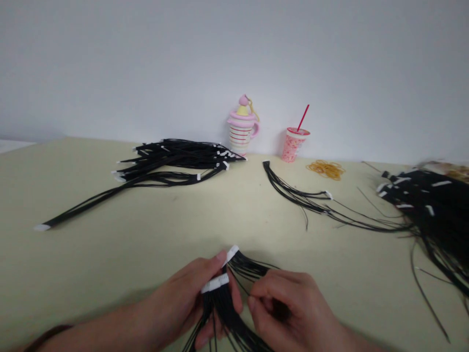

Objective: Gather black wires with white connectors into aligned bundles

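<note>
My left hand (194, 288) is closed around a wire harness at the lower middle of the head view. Two white connectors show on the harness, a nearer white connector (215, 283) and a farther white connector (231, 255) by my left thumb. Bundles of thin black wires (234, 318) run from them down and to the right. Just right of the connectors, my right hand (289, 305) pinches a single black wire between thumb and forefinger. The ends of the wires drop out of view behind my right hand and below the frame.
A pile of black harnesses (176, 159) lies at the back left. One loose harness (293, 195) stretches toward a larger black wire heap (436, 210) at the right. A pink-lidded mug (240, 132), a cup with straw (293, 144) and rubber bands (326, 169) stand near the wall.
</note>
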